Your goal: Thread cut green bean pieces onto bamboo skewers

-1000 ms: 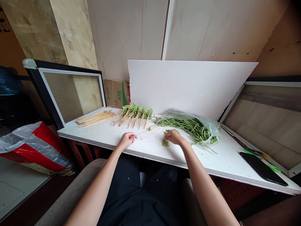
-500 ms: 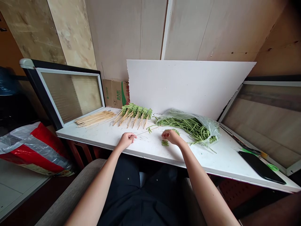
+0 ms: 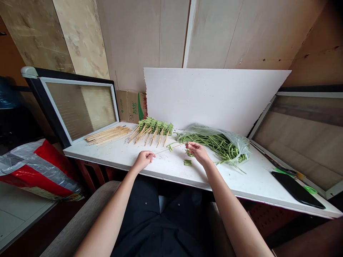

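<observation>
My left hand (image 3: 144, 158) is closed on the near end of a thin bamboo skewer (image 3: 163, 150) that points right, with a green bean piece (image 3: 169, 146) threaded on it. My right hand (image 3: 197, 150) is pinched at the skewer's far tip, fingers together; whether a bean piece is in them is hidden. A small stack of cut bean pieces (image 3: 188, 162) lies on the white table (image 3: 128, 154) just below that hand. A clear plastic bag of long green beans (image 3: 219, 144) lies to the right of it.
Finished bean skewers (image 3: 155, 128) and a pile of bare skewers (image 3: 108, 134) lie at the table's back left. A black phone (image 3: 297, 190) rests at the right edge. A white board (image 3: 214, 96) leans behind, a glass-lidded cabinet (image 3: 77, 103) at left, a red-and-grey bag (image 3: 37, 167) beside it.
My right hand has lifted from the cut bean pieces on the table and moved up and left to the skewer's tip. My left hand has stayed put.
</observation>
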The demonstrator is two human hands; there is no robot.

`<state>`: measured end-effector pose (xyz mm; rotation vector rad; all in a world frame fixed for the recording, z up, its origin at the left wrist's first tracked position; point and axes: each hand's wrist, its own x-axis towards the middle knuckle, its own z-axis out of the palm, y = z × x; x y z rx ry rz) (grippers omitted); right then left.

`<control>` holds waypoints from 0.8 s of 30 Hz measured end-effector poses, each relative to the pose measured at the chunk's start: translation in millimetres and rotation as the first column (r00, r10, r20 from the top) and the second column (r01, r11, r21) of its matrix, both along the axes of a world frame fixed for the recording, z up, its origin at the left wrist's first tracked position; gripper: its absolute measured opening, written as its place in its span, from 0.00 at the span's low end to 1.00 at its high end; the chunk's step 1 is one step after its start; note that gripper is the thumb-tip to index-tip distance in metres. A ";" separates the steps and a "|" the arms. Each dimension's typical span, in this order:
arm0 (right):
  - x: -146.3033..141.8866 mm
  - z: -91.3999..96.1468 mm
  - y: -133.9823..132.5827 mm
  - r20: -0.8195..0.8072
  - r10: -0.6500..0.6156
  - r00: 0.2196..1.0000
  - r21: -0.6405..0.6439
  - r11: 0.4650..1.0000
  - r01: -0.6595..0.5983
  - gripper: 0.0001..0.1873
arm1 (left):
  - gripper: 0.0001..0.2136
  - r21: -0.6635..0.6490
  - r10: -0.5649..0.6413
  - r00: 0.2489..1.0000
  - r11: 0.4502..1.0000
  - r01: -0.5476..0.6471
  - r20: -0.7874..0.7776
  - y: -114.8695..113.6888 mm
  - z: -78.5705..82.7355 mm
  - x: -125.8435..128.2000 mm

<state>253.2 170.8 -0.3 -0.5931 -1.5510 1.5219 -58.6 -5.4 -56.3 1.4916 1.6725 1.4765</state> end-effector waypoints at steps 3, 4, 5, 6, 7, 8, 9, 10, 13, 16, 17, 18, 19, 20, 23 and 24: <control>-2.9 -0.1 -1.0 -0.029 -0.007 1.000 -0.033 0.999 0.006 0.28 | 0.18 -0.002 -0.002 1.000 1.000 0.002 0.000 -0.3 0.2 0.3; -3.9 -0.5 -1.1 -0.030 -0.010 0.999 -0.034 0.999 0.009 0.29 | 0.18 -0.001 -0.002 1.000 1.000 0.002 -0.003 -0.6 0.4 0.3; -4.8 -1.2 -1.0 -0.031 -0.010 0.999 -0.029 1.000 0.009 0.30 | 0.18 -0.002 -0.003 1.000 1.000 0.003 -0.008 -0.8 0.6 0.4; -5.7 -2.1 -0.8 -0.029 -0.008 1.000 -0.019 1.000 0.008 0.31 | 0.18 -0.003 -0.003 1.000 1.000 0.003 -0.014 -1.1 0.9 0.4; -6.5 -3.1 -0.4 -0.026 -0.005 1.000 -0.004 1.000 0.005 0.32 | 0.18 -0.004 -0.001 1.000 1.000 0.001 -0.019 -1.3 1.1 0.5; -7.3 -4.3 0.1 -0.024 -0.006 1.000 0.009 1.000 0.006 0.32 | 0.18 -0.006 0.002 1.000 1.000 -0.002 -0.022 -1.5 1.2 0.6; -8.1 -5.5 0.8 -0.024 -0.008 1.000 0.018 1.000 0.009 0.32 | 0.18 -0.007 0.005 1.000 1.000 -0.005 -0.023 -1.6 1.3 0.7; -8.8 -6.7 1.4 -0.027 -0.011 1.000 0.021 1.000 0.012 0.32 | 0.18 -0.007 0.008 1.000 1.000 -0.008 -0.023 -1.7 1.2 0.8; -10.6 -9.2 2.9 -0.038 -0.009 0.999 0.011 1.000 0.009 0.29 | 0.18 -0.006 0.007 1.000 1.000 -0.007 -0.018 -1.4 0.8 1.0; -11.9 -9.3 2.0 -0.044 0.002 0.999 0.007 1.000 -0.002 0.27 | 0.17 -0.005 0.001 1.000 1.000 -0.002 -0.015 -0.8 0.4 1.0; -12.1 -8.7 1.1 -0.041 0.004 0.999 0.009 1.000 -0.004 0.27 | 0.17 -0.005 0.001 1.000 1.000 -0.001 -0.015 -0.7 0.4 0.9; -12.2 -7.9 0.0 -0.034 0.007 0.999 0.013 1.000 -0.007 0.27 | 0.17 -0.005 0.001 1.000 1.000 -0.001 -0.014 -0.6 0.4 0.8; -12.1 -7.0 -1.3 -0.025 0.012 1.000 0.017 1.000 -0.011 0.27 | 0.17 -0.006 0.001 1.000 1.000 -0.001 -0.015 -0.6 0.5 0.8; -12.0 -5.9 -2.6 -0.017 0.015 1.000 0.019 1.000 -0.015 0.27 | 0.17 -0.007 0.002 1.000 1.000 -0.002 -0.016 -0.7 0.6 0.8; -11.2 -2.9 -6.4 -0.005 0.014 1.000 0.012 1.000 -0.014 0.27 | 0.17 -0.006 0.006 1.000 1.000 -0.006 -0.023 -1.1 1.2 1.0; -11.0 -2.1 -7.6 -0.007 0.013 1.000 0.013 1.000 -0.013 0.26 | 0.17 -0.005 0.008 1.000 1.000 -0.008 -0.024 -1.3 1.4 1.2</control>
